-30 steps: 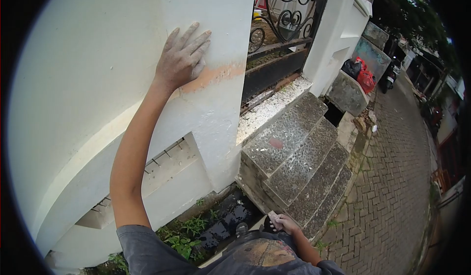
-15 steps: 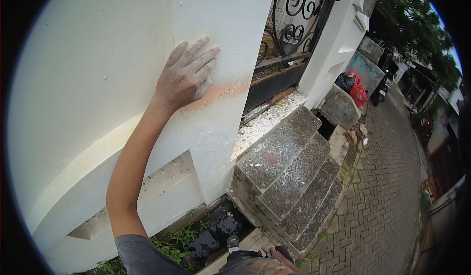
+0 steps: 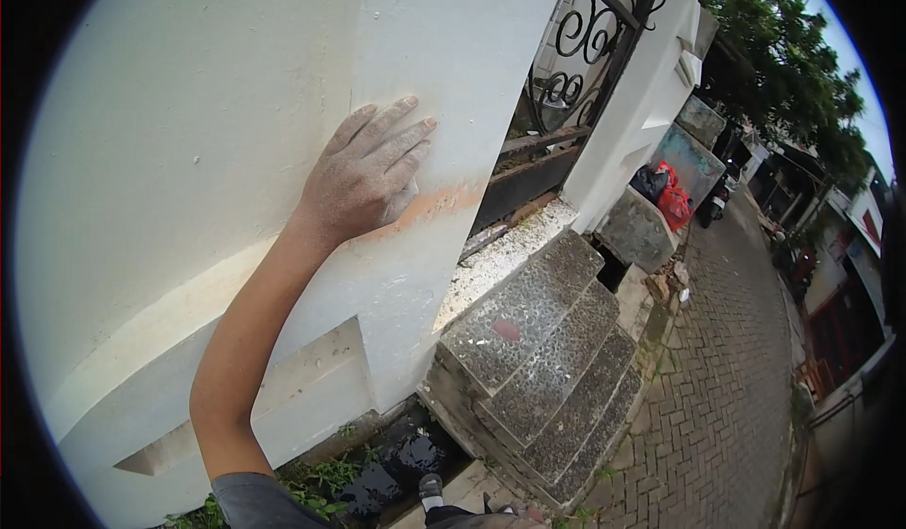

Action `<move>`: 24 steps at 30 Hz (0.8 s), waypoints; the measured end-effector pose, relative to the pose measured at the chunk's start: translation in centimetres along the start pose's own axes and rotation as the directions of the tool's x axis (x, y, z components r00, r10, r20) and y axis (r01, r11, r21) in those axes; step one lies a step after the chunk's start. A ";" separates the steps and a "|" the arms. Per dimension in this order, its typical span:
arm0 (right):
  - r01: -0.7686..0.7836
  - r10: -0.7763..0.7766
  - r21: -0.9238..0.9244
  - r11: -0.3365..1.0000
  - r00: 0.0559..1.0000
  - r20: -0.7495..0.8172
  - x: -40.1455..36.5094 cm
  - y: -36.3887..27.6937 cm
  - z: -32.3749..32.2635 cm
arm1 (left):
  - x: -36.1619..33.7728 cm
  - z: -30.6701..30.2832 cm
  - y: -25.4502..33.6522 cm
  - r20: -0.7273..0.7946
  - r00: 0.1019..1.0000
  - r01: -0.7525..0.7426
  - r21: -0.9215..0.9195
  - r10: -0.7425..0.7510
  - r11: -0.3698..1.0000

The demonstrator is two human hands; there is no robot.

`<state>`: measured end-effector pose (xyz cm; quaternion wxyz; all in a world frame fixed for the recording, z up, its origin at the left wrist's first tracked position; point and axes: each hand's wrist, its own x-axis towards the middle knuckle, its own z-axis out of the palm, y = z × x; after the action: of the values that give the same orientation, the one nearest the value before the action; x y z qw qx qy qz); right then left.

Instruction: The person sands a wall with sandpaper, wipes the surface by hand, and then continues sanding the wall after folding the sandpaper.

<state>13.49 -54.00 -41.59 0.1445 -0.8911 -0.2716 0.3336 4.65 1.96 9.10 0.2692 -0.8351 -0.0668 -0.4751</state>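
My left hand (image 3: 363, 175), coated in pale dust, lies against the white wall (image 3: 245, 142) with its fingers stretched up and to the right. Between the index finger and the thumb side shows a small whitish edge of a pale sheet (image 3: 407, 196), pressed under the palm; most of it is hidden. A worn orange patch (image 3: 439, 203) runs across the wall just right of the hand. My right hand is barely visible at the bottom edge, where a small skin-toned part (image 3: 530, 518) shows; its fingers cannot be made out.
Right of the wall stands a black iron gate (image 3: 576, 57) above speckled stone steps (image 3: 528, 340). A drain with dark water (image 3: 406, 458) and weeds runs below. Beyond are red and black bags (image 3: 672, 199), a paved lane (image 3: 708, 369) and a parked motorbike (image 3: 714, 203).
My left hand has shifted slightly down and right in view, still against the wall. The view has tilted a little, and my right hand has mostly dropped out at the bottom.
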 end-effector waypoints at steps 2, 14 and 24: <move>-0.045 0.045 0.027 0.999 0.999 0.007 0.1 -0.6 -0.2 | 0.0 0.2 -0.1 -0.056 0.998 0.002 -0.043 -0.005 0.999; 0.031 0.030 0.195 0.980 0.954 -0.299 -3.5 -13.3 -12.6 | 0.1 -0.4 -0.2 -0.048 0.999 0.004 -0.038 -0.006 0.999; 0.306 -0.218 0.846 0.436 0.948 -0.231 -4.2 -21.2 -16.5 | 0.4 -0.7 1.2 0.048 0.996 0.066 0.206 -0.077 0.976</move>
<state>13.73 -40.53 -18.02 0.6383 -0.6530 -0.1923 0.3593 4.77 0.53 9.25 0.3344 -0.8130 -0.1526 -0.4517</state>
